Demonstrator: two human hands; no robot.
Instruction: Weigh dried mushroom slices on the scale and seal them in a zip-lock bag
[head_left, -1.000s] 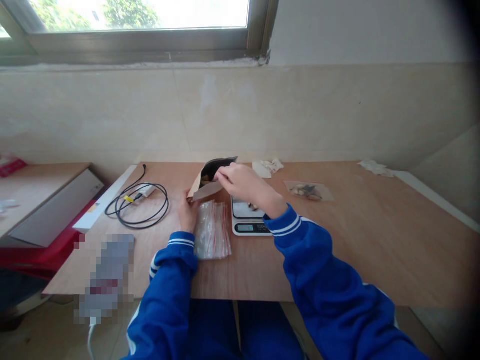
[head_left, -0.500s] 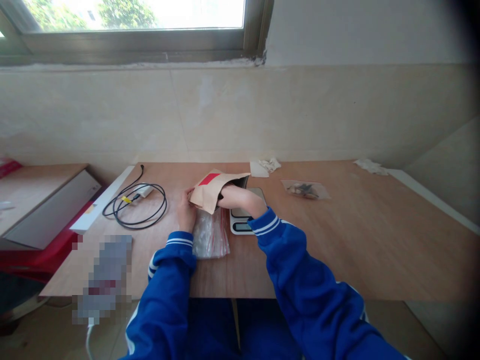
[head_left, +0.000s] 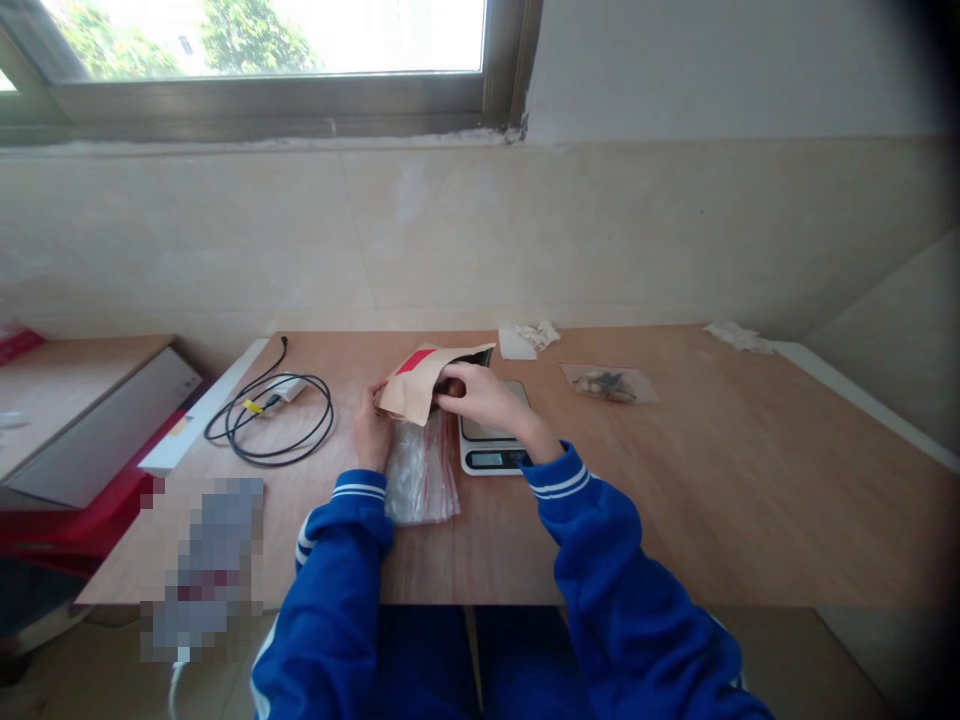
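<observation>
Paper bag (head_left: 412, 390), interior largely hidden, held by left hand (head_left: 373, 430); right hand (head_left: 486, 400), formerly inside, now at the mouth, its grip narrow around an indistinct brown piece (head_left: 454, 387).

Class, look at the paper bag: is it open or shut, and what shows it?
Open: the bag gapes at its mouth, showing a dark inside beside the right hand.

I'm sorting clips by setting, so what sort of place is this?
Probably a makeshift workspace in an indoor room: a wooden tabletop near a window bears a digital scale and a pile of clear plastic bags.
</observation>
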